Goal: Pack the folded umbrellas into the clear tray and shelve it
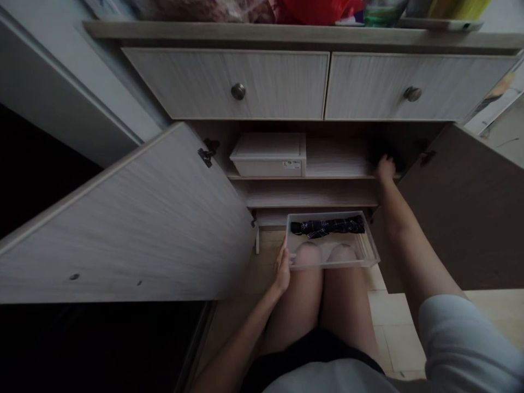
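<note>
My left hand [283, 267] grips the left side of a clear plastic bin [372, 252], which rests over my knees. Inside the bin lies a folded umbrella [331, 226], dark with a plaid pattern, along its far side. My right hand [385, 167] reaches into the right end of the cabinet's upper shelf [339, 158]. Its fingers are curled at a dark object [387, 153], whose shape is lost in shadow. On the same shelf, to the left, sits a white box [270, 155] with a small label on its front.
Two cabinet doors, the left [135, 229] and the right [466, 207], stand swung outward on either side of my legs. Above are two drawers with round knobs [238, 91]. A red bag [315, 10] and other items lie on the cabinet top [204, 34]. A lower shelf [311, 194] runs beneath.
</note>
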